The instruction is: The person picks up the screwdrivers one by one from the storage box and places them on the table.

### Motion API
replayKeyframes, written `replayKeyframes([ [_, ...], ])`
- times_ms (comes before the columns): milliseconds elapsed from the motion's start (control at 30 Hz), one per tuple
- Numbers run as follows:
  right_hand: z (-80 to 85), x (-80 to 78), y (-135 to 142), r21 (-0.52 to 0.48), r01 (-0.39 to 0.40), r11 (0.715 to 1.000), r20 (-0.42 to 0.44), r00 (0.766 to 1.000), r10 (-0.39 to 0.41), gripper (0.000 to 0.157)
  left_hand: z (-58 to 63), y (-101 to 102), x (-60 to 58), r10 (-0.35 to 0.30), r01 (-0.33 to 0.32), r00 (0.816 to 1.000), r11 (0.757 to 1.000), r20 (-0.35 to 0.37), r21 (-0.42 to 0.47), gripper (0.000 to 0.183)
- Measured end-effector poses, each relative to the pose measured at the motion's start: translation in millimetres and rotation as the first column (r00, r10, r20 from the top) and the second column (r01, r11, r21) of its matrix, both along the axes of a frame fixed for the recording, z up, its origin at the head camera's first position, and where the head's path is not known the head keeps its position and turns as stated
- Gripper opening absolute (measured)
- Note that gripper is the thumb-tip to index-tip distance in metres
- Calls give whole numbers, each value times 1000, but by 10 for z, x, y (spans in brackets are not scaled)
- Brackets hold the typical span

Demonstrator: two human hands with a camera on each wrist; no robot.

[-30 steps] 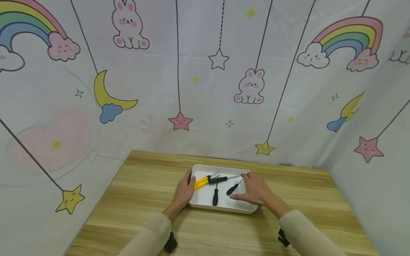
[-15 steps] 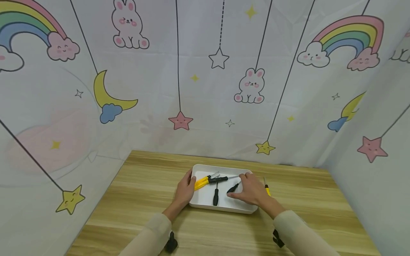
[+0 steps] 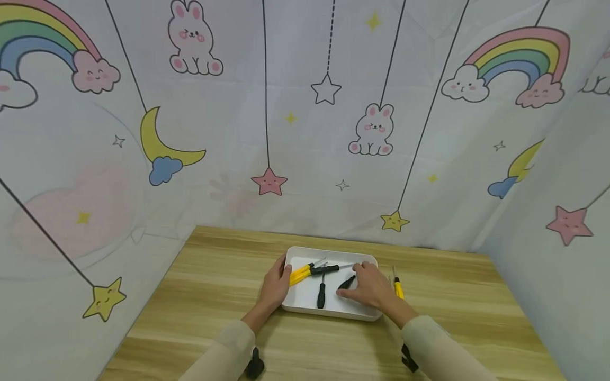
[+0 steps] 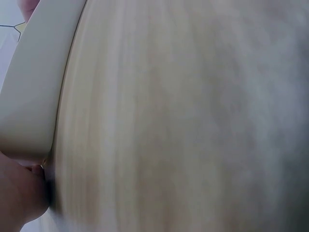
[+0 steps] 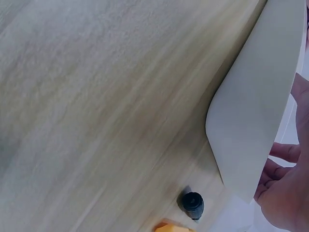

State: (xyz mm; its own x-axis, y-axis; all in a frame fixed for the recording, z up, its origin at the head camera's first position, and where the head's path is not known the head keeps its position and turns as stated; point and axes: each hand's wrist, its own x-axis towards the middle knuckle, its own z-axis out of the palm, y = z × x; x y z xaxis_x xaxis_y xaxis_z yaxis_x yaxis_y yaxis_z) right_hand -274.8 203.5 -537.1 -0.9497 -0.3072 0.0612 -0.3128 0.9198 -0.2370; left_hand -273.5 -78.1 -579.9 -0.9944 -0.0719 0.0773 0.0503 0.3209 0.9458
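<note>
A white tray [image 3: 333,313] lies on the wooden table with several screwdrivers inside. My left hand [image 3: 276,283] grips its left end, thumb over the rim. My right hand [image 3: 374,286] reaches over the right end, thumb and fingers spread around a small black screwdriver [image 3: 346,283], whose tip is hidden by the hand. Left of it lies another black screwdriver [image 3: 321,295], handle toward me. A longer black-handled screwdriver [image 3: 325,269] lies across the back, beside yellow-handled screwdrivers [image 3: 299,275] near my left thumb. In the right wrist view, the fingers [image 5: 285,152] show past the tray wall [image 5: 251,106].
Right of the tray, a yellow-and-black screwdriver [image 3: 398,288] lies on the table [image 3: 457,307], partly behind the right forearm. The right wrist view shows a black handle end [image 5: 193,205] and an orange-yellow piece [image 5: 171,227] near the tray. A patterned curtain [image 3: 305,132] hangs behind.
My right hand has shifted slightly left and toward the small black screwdriver, uncovering the yellow-and-black screwdriver on the table. The left hand and tray have stayed in place.
</note>
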Motion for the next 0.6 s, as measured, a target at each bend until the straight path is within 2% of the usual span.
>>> replayKeyframes([
  [167, -26, -4, -20, -18, 14, 1000, 13, 1000, -14, 86, 1, 5, 3, -2, 2, 1000, 1000, -3, 4, 53],
  [600, -64, -24, -86, 17, 46, 999, 6, 999, -46, 76, 23, 4, 8, 4, -4, 1000, 1000, 8, -10, 54],
])
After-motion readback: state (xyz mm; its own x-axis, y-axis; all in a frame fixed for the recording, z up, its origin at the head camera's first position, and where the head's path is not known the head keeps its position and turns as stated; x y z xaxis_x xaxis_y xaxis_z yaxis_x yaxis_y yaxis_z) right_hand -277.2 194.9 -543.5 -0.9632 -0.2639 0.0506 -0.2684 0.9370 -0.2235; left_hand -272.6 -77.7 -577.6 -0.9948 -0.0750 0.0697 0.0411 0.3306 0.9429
